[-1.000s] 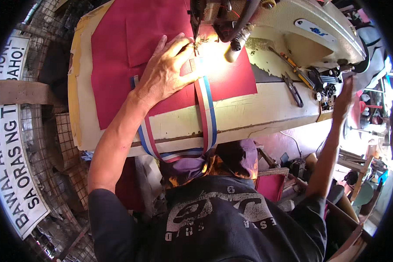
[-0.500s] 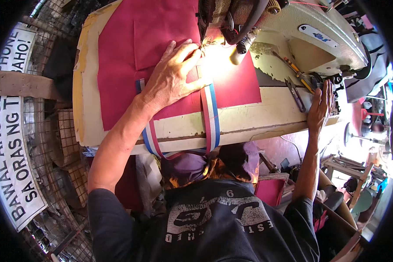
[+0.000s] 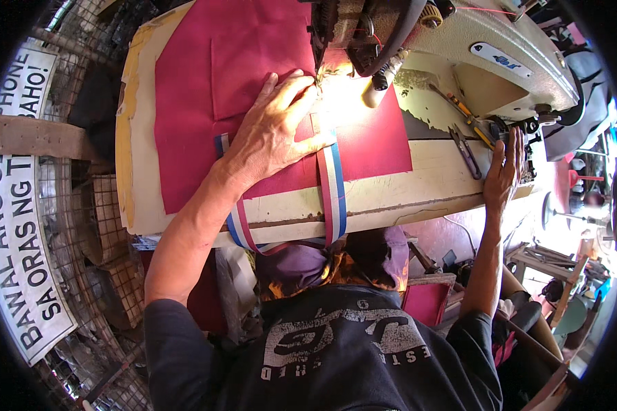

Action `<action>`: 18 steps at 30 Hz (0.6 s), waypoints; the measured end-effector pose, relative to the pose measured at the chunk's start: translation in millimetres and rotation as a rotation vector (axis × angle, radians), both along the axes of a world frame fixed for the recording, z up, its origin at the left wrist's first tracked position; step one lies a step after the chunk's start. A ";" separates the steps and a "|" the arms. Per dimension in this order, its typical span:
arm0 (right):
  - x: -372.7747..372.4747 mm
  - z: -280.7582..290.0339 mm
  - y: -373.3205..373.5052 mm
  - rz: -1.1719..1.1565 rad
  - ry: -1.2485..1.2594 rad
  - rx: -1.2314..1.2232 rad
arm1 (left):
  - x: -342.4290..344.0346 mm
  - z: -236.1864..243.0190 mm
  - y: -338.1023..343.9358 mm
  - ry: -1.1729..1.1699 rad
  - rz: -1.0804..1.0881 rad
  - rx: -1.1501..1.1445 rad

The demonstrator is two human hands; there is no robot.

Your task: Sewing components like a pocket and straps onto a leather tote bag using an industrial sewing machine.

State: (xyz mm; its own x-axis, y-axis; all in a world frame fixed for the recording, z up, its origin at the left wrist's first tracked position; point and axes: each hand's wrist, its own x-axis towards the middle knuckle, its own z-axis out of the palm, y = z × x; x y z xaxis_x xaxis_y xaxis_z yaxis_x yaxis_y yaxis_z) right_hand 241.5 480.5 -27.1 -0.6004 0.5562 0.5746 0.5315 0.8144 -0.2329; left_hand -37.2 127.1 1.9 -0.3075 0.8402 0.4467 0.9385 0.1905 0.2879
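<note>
My left hand lies with fingers spread on a maroon cloth, close to the needle area of a sewing machine. Its thumb rests on a striped strap in red, white and blue. The strap loops down over the table's front edge, and its other end comes up beside my left wrist. What lies under the palm is hidden. My right hand rests with fingers stretched out at the table's right end, beside a small black mechanism, holding nothing.
Metal thread snips and a yellow-handled tool lie left of my right hand. A machine lamp lights the cloth brightly. The pale table has a worn edge. Wire mesh with white signs stands at left.
The cloth and my left hand have shifted slightly nearer to me, and the view has moved a little. My right hand stays in place.
</note>
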 end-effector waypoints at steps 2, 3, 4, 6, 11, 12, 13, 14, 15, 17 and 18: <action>0.0 0.8 -0.3 0.014 0.004 0.004 | 0.5 0.1 -0.6 -0.064 0.023 0.017; -0.2 1.5 -1.1 0.005 -0.001 0.005 | 0.9 0.1 -1.1 -0.056 0.012 0.029; -0.8 2.8 -2.1 -0.014 -0.028 0.002 | 1.3 0.0 -1.7 -0.047 0.017 0.039; -2.9 6.4 -5.5 0.010 0.011 0.028 | 1.2 -0.2 -2.0 -0.035 0.024 0.049; -10.1 31.0 5.9 0.037 0.141 0.246 | 0.7 -0.5 -0.7 -0.033 0.016 0.041; -9.5 41.7 18.0 0.011 0.167 0.269 | -0.1 -0.1 -0.7 -0.032 0.007 0.050; -8.3 54.4 34.6 0.056 0.196 0.330 | -0.8 0.2 -0.5 -0.036 0.010 0.048; -7.0 71.6 57.3 0.127 0.231 0.389 | -1.9 0.6 -0.2 -0.043 0.026 0.037; -4.9 89.2 81.6 0.071 0.166 0.465 | -2.7 1.0 -0.3 -0.039 0.018 0.048; -3.8 131.2 140.1 0.074 0.101 0.562 | -3.7 1.3 -0.2 -0.036 0.004 0.044; -5.8 154.5 172.0 0.093 0.006 0.538 | -4.1 1.1 0.2 -0.035 -0.008 0.050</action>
State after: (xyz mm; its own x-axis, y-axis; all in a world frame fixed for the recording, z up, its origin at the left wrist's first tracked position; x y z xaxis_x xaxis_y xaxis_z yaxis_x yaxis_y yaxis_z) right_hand 235.7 652.5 127.4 -0.6288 0.1271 0.7671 0.4515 0.8628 0.2272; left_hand -41.3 127.2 2.9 -0.3171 0.8197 0.4770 0.9291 0.1677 0.3295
